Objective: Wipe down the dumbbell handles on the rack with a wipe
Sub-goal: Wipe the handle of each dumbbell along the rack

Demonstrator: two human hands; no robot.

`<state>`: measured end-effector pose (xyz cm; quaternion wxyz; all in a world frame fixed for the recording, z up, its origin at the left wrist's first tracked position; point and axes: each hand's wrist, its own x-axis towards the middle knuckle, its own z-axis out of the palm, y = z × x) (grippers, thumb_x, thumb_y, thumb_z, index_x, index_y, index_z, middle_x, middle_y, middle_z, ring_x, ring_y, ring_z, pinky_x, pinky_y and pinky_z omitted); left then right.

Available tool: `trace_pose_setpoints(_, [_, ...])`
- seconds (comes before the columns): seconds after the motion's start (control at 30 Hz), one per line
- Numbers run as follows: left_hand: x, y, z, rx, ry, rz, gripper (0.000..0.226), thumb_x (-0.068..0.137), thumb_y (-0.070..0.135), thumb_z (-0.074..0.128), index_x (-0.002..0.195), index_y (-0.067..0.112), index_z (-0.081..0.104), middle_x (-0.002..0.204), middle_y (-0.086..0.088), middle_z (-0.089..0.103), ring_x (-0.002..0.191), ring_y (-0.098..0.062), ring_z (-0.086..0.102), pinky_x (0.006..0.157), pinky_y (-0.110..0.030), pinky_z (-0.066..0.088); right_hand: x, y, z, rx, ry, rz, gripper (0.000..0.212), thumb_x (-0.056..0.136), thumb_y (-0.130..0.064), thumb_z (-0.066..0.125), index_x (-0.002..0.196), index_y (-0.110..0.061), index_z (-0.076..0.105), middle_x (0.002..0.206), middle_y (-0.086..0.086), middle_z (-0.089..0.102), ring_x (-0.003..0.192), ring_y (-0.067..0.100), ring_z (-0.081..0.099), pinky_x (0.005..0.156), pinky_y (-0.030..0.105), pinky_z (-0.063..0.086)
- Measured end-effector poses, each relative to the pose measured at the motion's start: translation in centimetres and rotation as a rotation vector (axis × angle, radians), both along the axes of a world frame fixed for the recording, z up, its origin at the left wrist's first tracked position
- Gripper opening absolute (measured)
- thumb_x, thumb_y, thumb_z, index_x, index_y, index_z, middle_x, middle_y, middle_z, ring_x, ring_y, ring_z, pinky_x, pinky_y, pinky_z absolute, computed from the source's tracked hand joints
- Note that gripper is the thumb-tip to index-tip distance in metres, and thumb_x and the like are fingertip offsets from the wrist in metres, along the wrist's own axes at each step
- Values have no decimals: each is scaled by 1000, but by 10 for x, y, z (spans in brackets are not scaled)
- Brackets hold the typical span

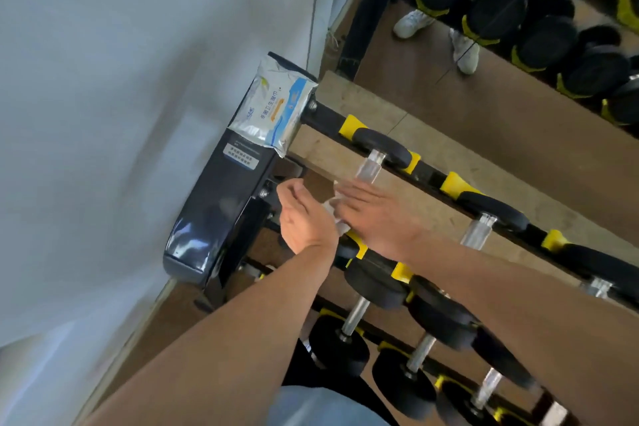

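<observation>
Against the pale grey wall at my left stands the black steel dumbbell rack with yellow saddles (453,180), its glossy black end panel (221,204) nearest the wall. Black rubber-headed dumbbells with bright metal handles lie across its tiers; the topmost, end dumbbell (382,149) sits just beyond my hands, its handle (370,168) running down toward my fingers. On top of the end panel rests the silver-and-blue soft pack of wet wipes (273,111), well within reach.

My right hand (377,214) lies flat, fingers straight and together, over the crumpled white wipe (337,218), only small edges of which show between my two hands. My left hand (302,218) is beside it, fingers loosely curled; whether they pinch the wipe I cannot tell.

As I judge it, the step in hand is wrapping the wipe around this first handle. To do it well I should fold the wipe fully round the bar, close my fingers, and draw it along the whole length while twisting, so that the underside is cleaned too. The lower tiers' handles (352,318) remain to be done.
</observation>
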<state>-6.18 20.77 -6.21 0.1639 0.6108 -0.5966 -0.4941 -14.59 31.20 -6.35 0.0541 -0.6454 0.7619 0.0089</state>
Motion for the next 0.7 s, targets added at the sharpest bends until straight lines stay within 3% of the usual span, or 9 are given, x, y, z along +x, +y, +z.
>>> trace_pose_setpoints(0.1, [1, 0, 0, -7, 9, 23, 24, 105, 31, 32, 108, 24, 56, 76, 14, 53, 73, -16, 52, 68, -33, 32, 0, 10, 1, -44, 9, 133, 36, 70, -3, 76, 104, -10, 66, 110, 5, 72, 116, 28, 62, 111, 39, 39])
trace_pose_setpoints(0.2, [2, 3, 3, 2, 4, 22, 26, 106, 28, 29, 110, 23, 54, 74, 16, 52, 69, 0, 47, 67, -30, 30, -18, 9, 16, -133, 33, -82, 40, 72, -1, 77, 109, -9, 67, 105, 7, 73, 113, 26, 61, 102, 33, 39])
trace_pose_setpoints(0.3, [2, 4, 5, -16, 26, 42, 26, 105, 28, 28, 106, 24, 54, 76, 14, 54, 72, 1, 48, 69, -32, 36, -18, 1, 30, 59, 116, -16, 46, 87, -12, 54, 132, -15, 55, 117, 6, 63, 117, 28, 51, 104, 39, 37])
trace_pose_setpoints(0.37, [2, 5, 3, -23, 27, 74, 25, 104, 26, 29, 104, 23, 54, 76, 14, 53, 71, 0, 49, 68, -32, 34, -16, -4, 35, 157, 165, 132, 50, 86, -15, 39, 132, -19, 58, 121, 3, 59, 122, 28, 47, 110, 42, 34])
trace_pose_setpoints(0.43, [1, 6, 3, -26, 28, 107, 26, 104, 26, 29, 104, 21, 55, 75, 14, 53, 70, -1, 49, 68, -31, 34, -25, -11, 38, 93, 135, 212, 48, 82, -7, 47, 126, -16, 67, 121, 3, 67, 123, 28, 56, 109, 43, 40])
trace_pose_setpoints(0.5, [1, 7, 2, -24, 30, 122, 28, 105, 25, 29, 105, 20, 56, 75, 13, 53, 70, -2, 49, 68, -31, 34, -41, -18, 41, -64, 7, 137, 58, 73, 10, 62, 127, -8, 66, 122, 9, 70, 115, 28, 65, 105, 43, 48])
trace_pose_setpoints(0.6, [1, 6, 2, -6, 28, 133, 29, 105, 24, 29, 107, 19, 58, 76, 13, 53, 70, 0, 48, 66, -29, 33, -50, -20, 51, -120, -4, 81, 58, 79, 10, 46, 133, -3, 61, 133, 14, 63, 123, 29, 61, 109, 43, 45])
trace_pose_setpoints(0.7, [2, 5, -1, 14, 33, 124, 29, 104, 23, 30, 108, 20, 59, 79, 10, 55, 70, 0, 47, 57, -14, 31, -41, -10, 41, 145, 72, 81, 55, 89, -1, 46, 143, -6, 50, 147, 13, 52, 140, 27, 44, 120, 42, 28])
